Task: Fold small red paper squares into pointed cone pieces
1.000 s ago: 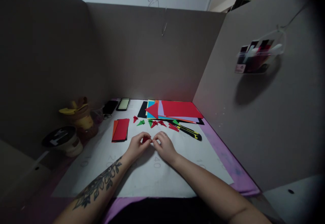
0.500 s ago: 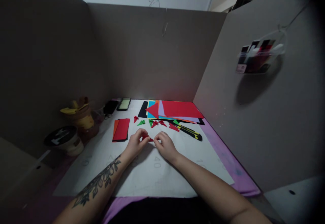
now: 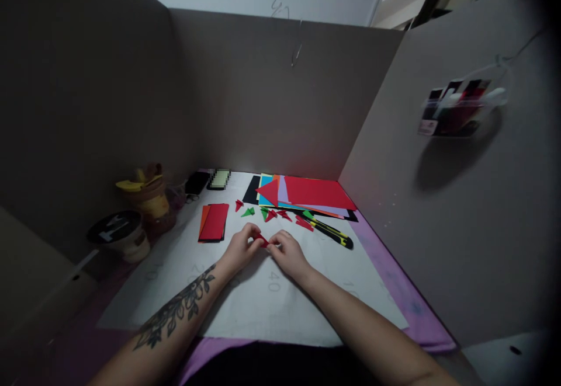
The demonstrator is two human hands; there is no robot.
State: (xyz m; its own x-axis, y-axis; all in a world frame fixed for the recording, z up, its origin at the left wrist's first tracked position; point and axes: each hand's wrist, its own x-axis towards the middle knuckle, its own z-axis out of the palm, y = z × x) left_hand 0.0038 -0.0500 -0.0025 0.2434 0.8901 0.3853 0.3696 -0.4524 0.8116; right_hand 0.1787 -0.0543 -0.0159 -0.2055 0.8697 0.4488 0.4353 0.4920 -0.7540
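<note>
Between my two hands is a small folded piece of red paper [image 3: 262, 239], partly hidden by the fingers. My left hand [image 3: 242, 246] pinches its left end, and my right hand [image 3: 287, 251] pinches its right end. Just beyond the hands lie several small folded paper pieces, among them a green one [image 3: 248, 212] and a red one [image 3: 271, 215]. A black and yellow utility knife [image 3: 333, 233] rests to the right of them. Left of my hands is a stack of red, orange and black paper rectangles [image 3: 214, 222].
Larger coloured sheets [image 3: 322, 193] lie at the back, with a red paper triangle [image 3: 268, 192] on them. Phones [image 3: 196, 183], a pot of tools [image 3: 146, 202] and a tub [image 3: 117, 234] stand at the left. Grey panels [image 3: 263, 94] enclose the table.
The camera view has shifted slightly. Both hands keep their pinch on the small red paper, which now shows a little more between the fingers at a different tilt.
</note>
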